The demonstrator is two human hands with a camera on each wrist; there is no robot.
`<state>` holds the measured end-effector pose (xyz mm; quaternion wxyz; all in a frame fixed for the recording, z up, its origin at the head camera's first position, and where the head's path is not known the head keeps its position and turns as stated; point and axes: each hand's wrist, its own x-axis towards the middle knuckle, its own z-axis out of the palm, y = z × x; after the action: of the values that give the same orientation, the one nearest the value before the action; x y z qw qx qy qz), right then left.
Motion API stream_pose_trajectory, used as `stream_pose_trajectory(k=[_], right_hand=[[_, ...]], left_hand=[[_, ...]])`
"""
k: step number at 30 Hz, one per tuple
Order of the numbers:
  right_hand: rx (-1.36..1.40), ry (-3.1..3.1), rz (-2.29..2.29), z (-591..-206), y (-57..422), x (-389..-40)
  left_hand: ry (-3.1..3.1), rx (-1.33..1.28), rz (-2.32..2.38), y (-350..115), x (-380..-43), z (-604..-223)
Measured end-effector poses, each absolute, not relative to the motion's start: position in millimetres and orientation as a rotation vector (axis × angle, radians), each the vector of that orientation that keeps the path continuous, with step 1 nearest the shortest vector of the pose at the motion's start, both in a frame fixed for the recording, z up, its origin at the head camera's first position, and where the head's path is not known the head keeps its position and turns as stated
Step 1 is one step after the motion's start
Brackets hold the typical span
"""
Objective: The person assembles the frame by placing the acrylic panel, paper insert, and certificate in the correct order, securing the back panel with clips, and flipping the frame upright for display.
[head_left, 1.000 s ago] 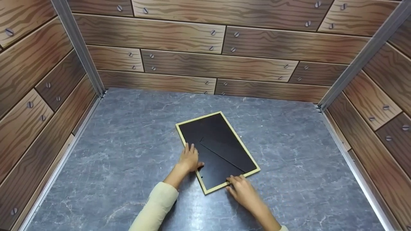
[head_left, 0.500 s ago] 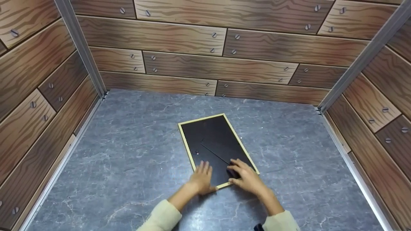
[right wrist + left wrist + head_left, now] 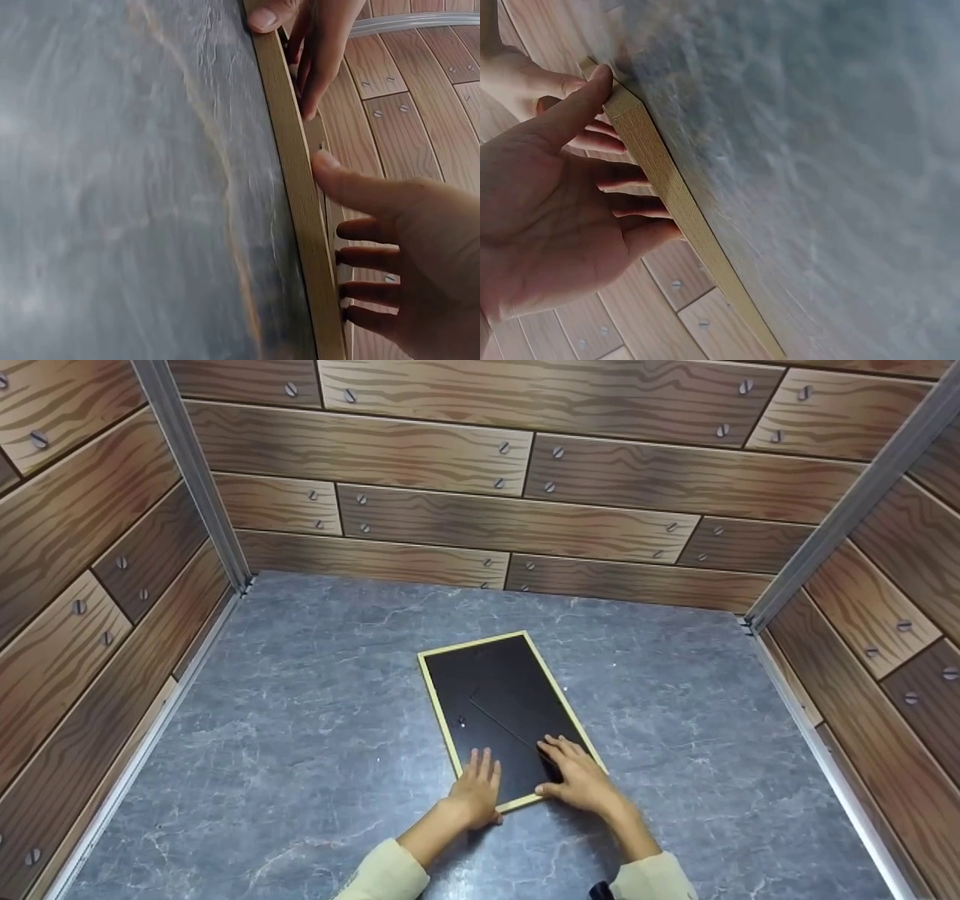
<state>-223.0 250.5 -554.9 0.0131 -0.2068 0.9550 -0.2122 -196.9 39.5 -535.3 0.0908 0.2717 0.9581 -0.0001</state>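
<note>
A picture frame (image 3: 495,675) lies back side up on the grey floor, showing black backing and a pale yellow wooden border. A slanting line, like a stand's edge, crosses the backing, and a small shiny fitting (image 3: 461,723) sits near its left side. My left hand (image 3: 474,796) rests with straight fingers over the near left corner; in the left wrist view its thumb touches the wooden edge (image 3: 664,169). My right hand (image 3: 581,780) lies over the near right corner, fingers on the backing, thumb against the border (image 3: 300,202). Both hands hide parts of these corners.
A marbled grey surface (image 3: 300,735) surrounds the picture frame. Plank-patterned walls (image 3: 435,517) stand at the back and both sides, with metal posts (image 3: 199,472) in the corners and metal rails along the side walls.
My left hand has slid from the long left side to the near left corner, uncovering the small fitting. My right hand has moved from the near edge further onto the backing.
</note>
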Motion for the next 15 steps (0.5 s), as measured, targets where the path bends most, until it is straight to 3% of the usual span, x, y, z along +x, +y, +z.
stream_pose_trajectory(k=[15], right_hand=[[-0.352, 3.011, -0.533, -541.4, 226.3, -235.5]], left_hand=[[2.849, 0.792, -0.053, 41.9, -197.0, -533.7]])
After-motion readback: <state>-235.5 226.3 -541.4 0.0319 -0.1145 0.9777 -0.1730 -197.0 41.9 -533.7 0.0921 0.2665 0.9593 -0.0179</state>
